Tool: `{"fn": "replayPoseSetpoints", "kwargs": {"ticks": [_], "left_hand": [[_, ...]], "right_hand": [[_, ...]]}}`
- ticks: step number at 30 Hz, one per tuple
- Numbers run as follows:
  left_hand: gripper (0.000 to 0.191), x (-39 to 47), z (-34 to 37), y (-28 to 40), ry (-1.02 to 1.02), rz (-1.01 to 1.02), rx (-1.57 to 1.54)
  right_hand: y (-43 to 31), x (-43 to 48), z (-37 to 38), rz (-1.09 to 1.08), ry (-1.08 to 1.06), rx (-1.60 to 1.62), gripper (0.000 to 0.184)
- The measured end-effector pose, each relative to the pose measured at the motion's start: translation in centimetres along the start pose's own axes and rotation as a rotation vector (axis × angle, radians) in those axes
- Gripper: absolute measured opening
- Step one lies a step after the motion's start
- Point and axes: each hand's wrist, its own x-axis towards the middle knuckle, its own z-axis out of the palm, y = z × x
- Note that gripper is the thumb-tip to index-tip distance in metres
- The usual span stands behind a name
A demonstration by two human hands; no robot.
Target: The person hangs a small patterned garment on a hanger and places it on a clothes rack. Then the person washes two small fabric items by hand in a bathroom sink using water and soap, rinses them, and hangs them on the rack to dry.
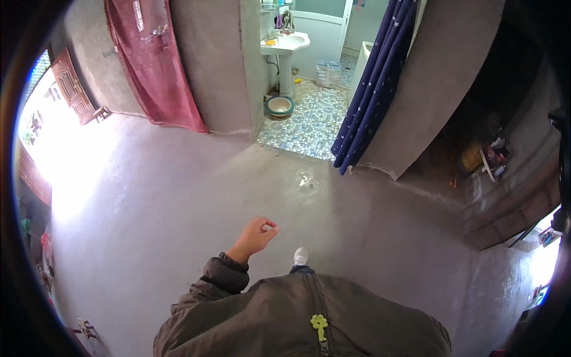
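Observation:
My left hand (255, 235) is held out over the grey concrete floor (196, 201), with nothing seen in it. Its fingers curl round towards the thumb in a loose ring, touching nothing else. A dark padded sleeve (225, 273) covers that arm to the wrist. My right hand is out of view. Beyond the left hand is a doorway into a washroom with a mosaic-patterned floor (308, 111). Below me shows one white shoe (301, 256). The dark jacket (383, 312) has a yellow-green flower-shaped zip pull (319, 322).
A navy star-print curtain (377, 89) hangs at the doorway's right; a red curtain (156, 67) hangs to its left. Inside are a pedestal washbasin (285, 49) and a basin (279, 106) on the floor. Far left, a brown door (71, 85) stands open beside a small stool (101, 113).

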Motion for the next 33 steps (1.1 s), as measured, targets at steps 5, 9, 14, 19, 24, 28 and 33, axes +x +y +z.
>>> {"fn": "replayPoseSetpoints", "kwargs": {"ticks": [5, 9, 14, 19, 24, 28, 33], "left_hand": [[0.026, 15.5, 1.2, 1.6, -0.025, -0.100, -0.026], [0.024, 26.4, -2.6, 1.0, 0.050, -0.286, -0.095], [0.023, 40.6, -7.3, -2.4, 0.190, -0.475, -0.212], [0.023, 60.3, -9.8, -4.3, 0.140, -0.531, -0.206], [0.025, 82.1, -11.2, 0.3, -0.006, -0.269, -0.075], [0.023, 98.1, -10.4, 5.0, -0.166, -0.085, -0.050], [0.022, 113.7, -8.3, 5.2, -0.194, -0.177, -0.148]], "right_hand": [[-14.6, 11.8, -11.3, -0.256, 0.006, -0.314, 0.021], [-36.6, 19.5, -24.3, -0.592, 0.322, -0.489, 0.021], [-61.8, 24.7, -34.2, -0.785, 0.286, 0.477, 0.020], [-74.0, 31.9, -35.0, -0.821, 0.086, 0.376, 0.020], [-78.9, 38.0, -42.8, -0.633, -0.041, 0.229, 0.020], [-84.6, 44.4, -49.7, -0.390, 0.138, 0.511, 0.018], [-94.6, 55.8, -58.2, -0.339, 0.037, 0.310, 0.021]]}}
